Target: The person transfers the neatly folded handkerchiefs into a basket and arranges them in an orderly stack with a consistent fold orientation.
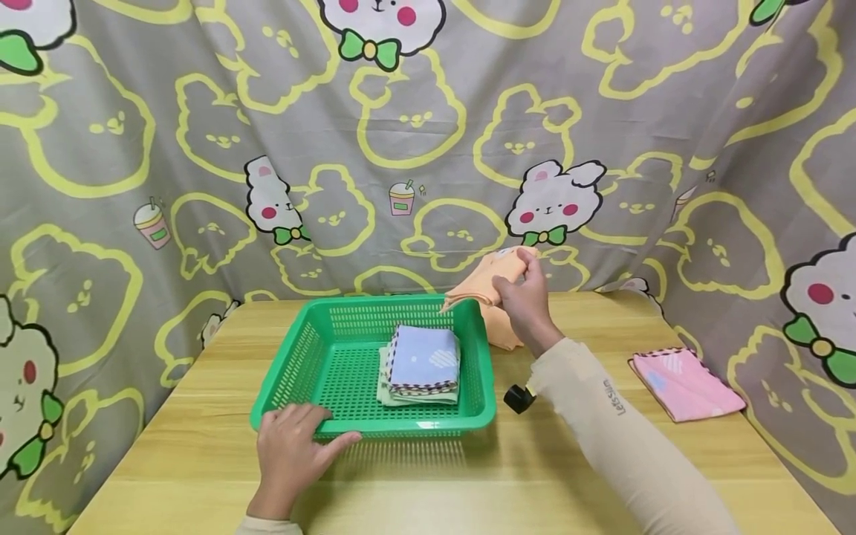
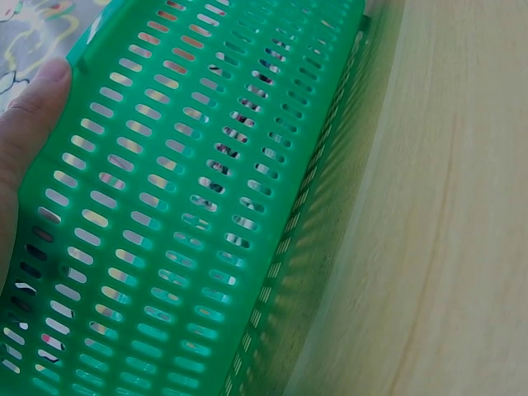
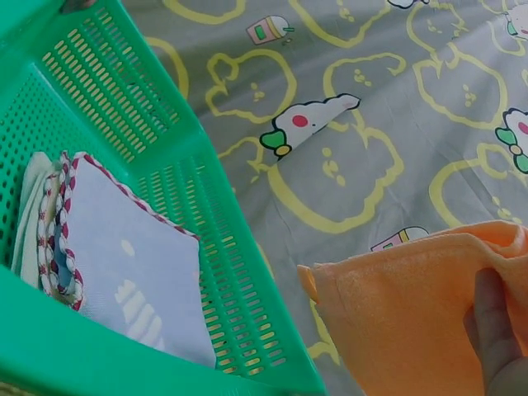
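A folded orange towel [image 1: 484,279] is pinched between the thumb and fingers of my right hand [image 1: 528,297], raised beside the far right corner of a green plastic basket [image 1: 491,416]. More orange cloth [image 1: 501,329] shows below that hand, beyond the basket's right side. My left hand [image 1: 294,449] grips the basket's rim at its near left corner, with the thumb [image 2: 33,107] lying against the outer wall. Inside the basket, toward the right, lies a stack of folded towels; a blue one [image 1: 424,357] with a braided edge is on top, and a pale green one [image 1: 388,394] is lowest.
A folded pink towel [image 1: 687,385] lies on the wooden table [image 1: 568,475] at the right. Near the right sleeve is a small black object [image 1: 518,399]. A grey curtain [image 1: 428,171] with bear and rabbit prints closes off the back and both sides.
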The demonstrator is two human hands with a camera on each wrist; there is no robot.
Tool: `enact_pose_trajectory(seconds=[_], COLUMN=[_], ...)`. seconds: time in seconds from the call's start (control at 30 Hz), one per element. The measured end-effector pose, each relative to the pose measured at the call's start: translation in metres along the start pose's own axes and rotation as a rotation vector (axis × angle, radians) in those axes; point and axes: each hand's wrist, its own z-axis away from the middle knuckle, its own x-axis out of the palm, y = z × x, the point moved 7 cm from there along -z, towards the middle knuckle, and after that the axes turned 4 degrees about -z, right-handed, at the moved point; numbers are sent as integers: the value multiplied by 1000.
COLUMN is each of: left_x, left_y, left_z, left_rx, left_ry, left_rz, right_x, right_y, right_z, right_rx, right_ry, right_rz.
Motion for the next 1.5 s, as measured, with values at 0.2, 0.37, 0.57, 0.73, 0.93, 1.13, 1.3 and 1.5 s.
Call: enact_pose_trajectory(seconds=[0.2, 0.37, 0.57, 0.73, 0.93, 1.13, 1.3, 1.5], left_x=[0, 1, 0, 0, 0, 0, 0, -1], left_y=[1, 1, 1, 2, 2, 1, 2, 2], left_z=[0, 0, 1, 2, 1, 1, 1, 0], left_rx=[1, 2, 4, 6, 12, 16, 13, 16], left_ry=[0, 3, 0, 4, 14, 16, 13, 15], left_rz=[-4, -6, -9, -4, -2, -1, 0, 2], right_x=[3, 5, 8, 11, 14, 20, 24, 30], right_y=[1, 0, 3, 6, 9, 11, 13, 16], right_z=[1, 2, 3, 3, 3, 5, 7, 8], right_rx=[-2, -9, -2, 1, 18, 43, 56, 57], right_ry=[-8, -9, -7, -14, -8, -1, 6, -4], right_rz=[-12, -19, -28, -28, -17, -42, -56, -61])
